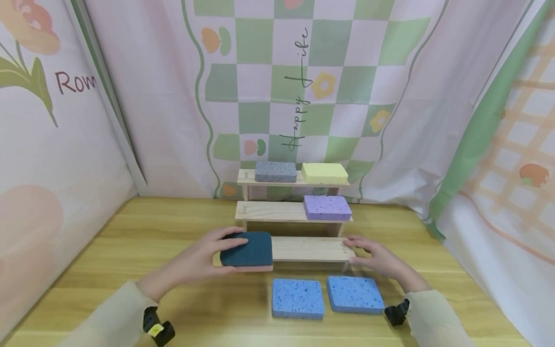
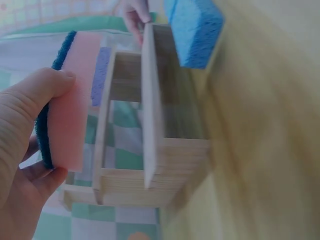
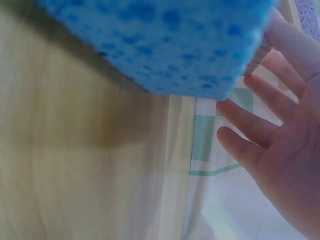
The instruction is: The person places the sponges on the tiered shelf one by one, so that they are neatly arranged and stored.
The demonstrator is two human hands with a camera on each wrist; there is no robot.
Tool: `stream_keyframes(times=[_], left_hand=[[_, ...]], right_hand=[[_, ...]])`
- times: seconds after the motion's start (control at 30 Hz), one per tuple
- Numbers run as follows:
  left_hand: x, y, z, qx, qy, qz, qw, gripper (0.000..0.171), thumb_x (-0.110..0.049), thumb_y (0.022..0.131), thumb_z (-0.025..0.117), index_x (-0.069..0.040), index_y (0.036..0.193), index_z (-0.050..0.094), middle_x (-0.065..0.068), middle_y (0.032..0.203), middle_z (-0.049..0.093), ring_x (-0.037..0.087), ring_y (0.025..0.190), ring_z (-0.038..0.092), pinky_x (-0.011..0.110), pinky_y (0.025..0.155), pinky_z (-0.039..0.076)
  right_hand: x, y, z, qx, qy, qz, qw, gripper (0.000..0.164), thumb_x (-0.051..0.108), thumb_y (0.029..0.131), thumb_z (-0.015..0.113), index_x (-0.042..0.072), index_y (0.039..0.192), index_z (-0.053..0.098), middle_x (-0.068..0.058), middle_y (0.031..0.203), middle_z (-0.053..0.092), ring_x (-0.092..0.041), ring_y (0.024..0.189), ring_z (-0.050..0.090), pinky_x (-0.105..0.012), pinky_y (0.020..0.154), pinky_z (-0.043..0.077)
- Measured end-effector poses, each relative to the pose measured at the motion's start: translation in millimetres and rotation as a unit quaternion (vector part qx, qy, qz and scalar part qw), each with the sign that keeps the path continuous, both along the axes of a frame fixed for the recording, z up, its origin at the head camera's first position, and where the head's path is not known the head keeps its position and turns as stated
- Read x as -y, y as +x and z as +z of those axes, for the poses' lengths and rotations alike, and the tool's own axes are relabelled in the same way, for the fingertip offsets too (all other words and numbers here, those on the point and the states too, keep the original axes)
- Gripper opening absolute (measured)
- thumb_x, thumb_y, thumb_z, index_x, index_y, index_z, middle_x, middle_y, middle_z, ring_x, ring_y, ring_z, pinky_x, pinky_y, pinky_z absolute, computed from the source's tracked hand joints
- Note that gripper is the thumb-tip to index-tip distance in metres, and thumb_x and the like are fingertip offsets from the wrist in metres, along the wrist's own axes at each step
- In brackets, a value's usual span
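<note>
My left hand (image 1: 217,250) grips a scouring sponge (image 1: 249,249) with a dark green pad on top and a pink body below. In the left wrist view, thumb and fingers pinch the pink sponge (image 2: 75,105) by its edge. It overlaps the left end of the lowest step of a three-tier wooden rack (image 1: 308,249) in the head view. My right hand (image 1: 375,255) rests at the right end of that same step, its fingers spread and nearly straight in the right wrist view. Two speckled blue sponges, a left one (image 1: 297,299) and a right one (image 1: 355,294), lie before the rack.
The middle step bears a purple sponge (image 1: 327,207) on its right. On the top step sit a grey sponge (image 1: 275,171) and a yellow sponge (image 1: 324,173). Patterned curtains (image 1: 251,86) hang behind and beside the wooden table (image 1: 173,217).
</note>
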State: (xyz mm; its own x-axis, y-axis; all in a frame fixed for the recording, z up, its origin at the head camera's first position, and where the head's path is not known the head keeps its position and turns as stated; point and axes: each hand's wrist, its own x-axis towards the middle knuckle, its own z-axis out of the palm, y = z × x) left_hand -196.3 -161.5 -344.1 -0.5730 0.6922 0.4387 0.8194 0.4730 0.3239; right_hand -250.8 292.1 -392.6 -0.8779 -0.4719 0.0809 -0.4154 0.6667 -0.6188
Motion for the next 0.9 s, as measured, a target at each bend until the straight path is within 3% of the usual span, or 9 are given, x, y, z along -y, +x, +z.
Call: stream_keyframes(times=[0.2,0.43,0.73,0.9], left_hand=[[-9.4,-20.0,12.3,-0.015,-0.003,0.015,0.9998,0.056,-0.025,0.081,0.072,-0.008,0.131,0.053,0.016,0.138,0.039,0.034,0.122,0.039,0.046,0.089,0.044],[-19.1,-40.8,18.3,0.025,-0.002,0.059,0.9980,0.057,-0.030,0.082,0.071,-0.012,0.132,0.052,0.011,0.141,0.037,0.031,0.125,0.036,0.047,0.093,0.040],[-33.5,-61.1,22.8,0.060,-0.014,0.092,0.9938,0.057,-0.032,0.084,0.067,-0.015,0.135,0.049,0.008,0.143,0.034,0.029,0.128,0.032,0.047,0.096,0.038],[-41.8,-72.8,23.5,0.059,-0.023,0.102,0.9928,0.056,-0.033,0.085,0.066,-0.016,0.135,0.049,0.008,0.143,0.035,0.029,0.127,0.033,0.045,0.096,0.038]], right_hand=[[0.3,1.4,-0.3,-0.003,0.003,-0.004,1.000,0.057,0.033,0.087,0.063,0.003,0.133,0.048,-0.025,0.141,0.032,-0.049,0.124,0.030,-0.064,0.094,0.029],[1.3,3.5,0.4,-0.005,0.003,-0.001,1.000,0.056,0.031,0.088,0.062,0.002,0.133,0.048,-0.027,0.140,0.032,-0.051,0.122,0.031,-0.065,0.093,0.029],[1.5,2.6,0.7,0.003,0.002,-0.003,1.000,0.057,0.033,0.087,0.062,0.003,0.133,0.047,-0.025,0.141,0.032,-0.049,0.124,0.030,-0.064,0.093,0.029],[1.1,2.1,1.7,0.001,0.002,-0.004,1.000,0.056,0.032,0.088,0.062,0.003,0.133,0.047,-0.025,0.141,0.032,-0.049,0.124,0.030,-0.064,0.093,0.029]])
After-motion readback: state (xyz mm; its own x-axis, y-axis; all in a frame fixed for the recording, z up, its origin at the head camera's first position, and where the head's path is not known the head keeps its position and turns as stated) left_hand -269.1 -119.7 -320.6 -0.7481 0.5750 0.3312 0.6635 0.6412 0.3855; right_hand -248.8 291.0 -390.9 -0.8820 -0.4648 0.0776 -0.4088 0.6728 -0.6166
